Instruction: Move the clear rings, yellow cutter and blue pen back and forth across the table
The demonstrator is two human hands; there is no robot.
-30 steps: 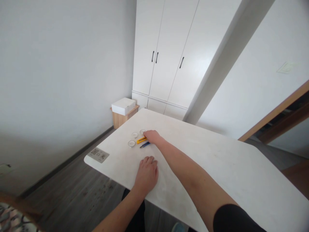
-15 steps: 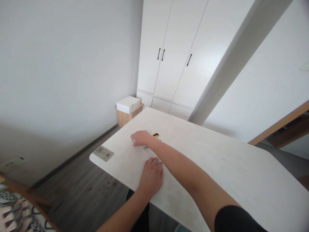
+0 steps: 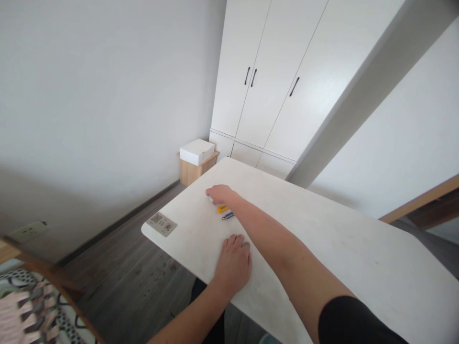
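My right hand (image 3: pixel 219 193) reaches across to the far left part of the white table (image 3: pixel 304 224). Its fingers are closed around a small whitish thing (image 3: pixel 210 199), mostly hidden, whose kind I cannot make out. Just on the near side of that hand lies a yellow utility knife (image 3: pixel 223 209), partly covered by my wrist. Beside the knife is a blue and silver pen-like tool (image 3: pixel 227 217), its other end under my forearm. Nearer the front edge, my left hand (image 3: pixel 234 260) rests palm down with its fingers loosely laid on the tabletop, holding nothing.
A grey printed label (image 3: pixel 161 224) is stuck at the table's left corner. Past the far edge, a white box (image 3: pixel 197 152) sits on a wooden cabinet (image 3: pixel 190 172) before a white wardrobe (image 3: pixel 265 71). Patterned bedding (image 3: pixel 36 310) shows at lower left.
My right hand has moved away from the label, farther over the table, uncovering the knife's yellow end. My left hand stays put on the tabletop. The view has shifted slightly.
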